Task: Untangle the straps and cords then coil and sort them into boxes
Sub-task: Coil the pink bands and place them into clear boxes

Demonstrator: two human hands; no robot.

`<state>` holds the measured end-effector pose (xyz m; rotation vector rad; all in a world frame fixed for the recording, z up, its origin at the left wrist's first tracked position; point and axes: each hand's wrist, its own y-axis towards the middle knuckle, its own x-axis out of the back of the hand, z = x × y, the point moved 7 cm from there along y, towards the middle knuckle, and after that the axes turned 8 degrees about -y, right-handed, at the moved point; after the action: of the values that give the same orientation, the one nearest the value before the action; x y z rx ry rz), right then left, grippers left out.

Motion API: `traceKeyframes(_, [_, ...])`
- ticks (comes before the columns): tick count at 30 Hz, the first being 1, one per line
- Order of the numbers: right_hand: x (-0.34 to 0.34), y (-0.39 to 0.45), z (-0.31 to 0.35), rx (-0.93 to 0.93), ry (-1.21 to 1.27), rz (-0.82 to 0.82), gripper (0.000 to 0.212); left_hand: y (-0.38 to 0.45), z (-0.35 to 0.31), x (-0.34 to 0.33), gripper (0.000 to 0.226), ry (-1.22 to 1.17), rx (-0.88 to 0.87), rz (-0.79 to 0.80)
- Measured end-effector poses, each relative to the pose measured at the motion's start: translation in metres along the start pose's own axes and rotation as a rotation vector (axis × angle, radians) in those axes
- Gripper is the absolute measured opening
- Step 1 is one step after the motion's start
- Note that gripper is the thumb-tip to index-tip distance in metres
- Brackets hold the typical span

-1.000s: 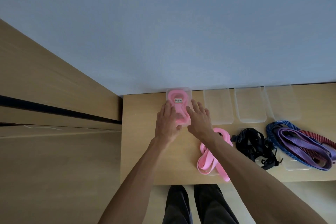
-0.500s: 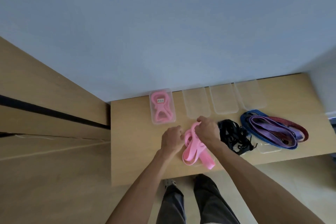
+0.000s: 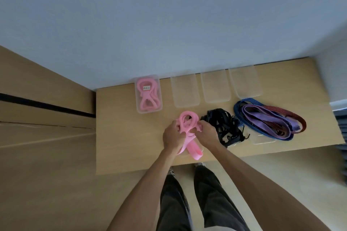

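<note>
A loose pink strap lies on the wooden table near its front edge. My left hand grips it from the left and my right hand grips it from the right, loops bunched between them. A clear box at the back left holds a coiled pink strap with a white label. A black tangle of cord sits just right of my right hand. Further right lies a pile of blue, purple and red straps.
Three clear boxes stand in a row along the wall, right of the pink one. A clear lid lies under the coloured pile. A wooden cabinet borders the table's left side. My legs stand at the front edge.
Both hands left the pink box at the back, came down to the loose pink strap and took hold of it. The view swung left to show more of the table's right end.
</note>
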<state>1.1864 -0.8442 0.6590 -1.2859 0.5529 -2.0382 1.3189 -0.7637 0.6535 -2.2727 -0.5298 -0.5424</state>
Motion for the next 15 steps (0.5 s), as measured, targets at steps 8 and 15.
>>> traceKeyframes(8, [0.002,-0.002,-0.008,-0.007,0.232,-0.059,0.02,0.0,0.0,-0.007,0.02,-0.121,0.02,0.013])
traceKeyframes(15, [0.003,-0.004,-0.004,-0.01,0.288,-0.042,0.034,-0.015,-0.015,0.007,0.023,-0.227,-0.031,-0.073])
